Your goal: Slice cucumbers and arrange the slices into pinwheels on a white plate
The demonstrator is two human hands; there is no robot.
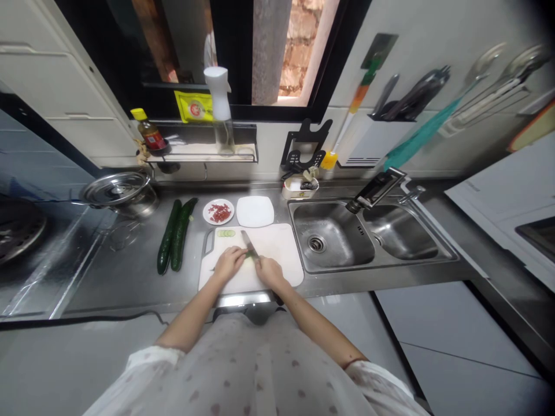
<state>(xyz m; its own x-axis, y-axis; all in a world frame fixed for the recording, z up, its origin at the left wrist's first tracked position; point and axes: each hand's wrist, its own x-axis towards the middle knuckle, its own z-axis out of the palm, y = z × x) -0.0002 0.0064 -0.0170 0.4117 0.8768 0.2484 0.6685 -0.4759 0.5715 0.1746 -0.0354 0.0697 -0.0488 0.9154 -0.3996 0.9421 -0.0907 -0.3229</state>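
My right hand (269, 273) is closed around the handle of a kitchen knife (248, 241), its blade pointing away from me over a white cutting board (281, 248). Just left of the blade, my left hand (229, 263) has its fingers pressed together on a green piece of cucumber (248, 254), mostly hidden under them. Several thin cucumber slices (226, 233) lie in an overlapping row at the board's upper left. Behind the board are a plate (207, 214) of chopped reddish pieces and a white square plate (255, 211).
Two whole cucumbers (169, 237) lie left of the board. A lidded steel pot (143, 199) stands farther left. On the right is a double sink (332, 263) with a black faucet (375, 190). A wall shelf (195, 153) holds a sauce bottle (150, 133) and a spray bottle (220, 104).
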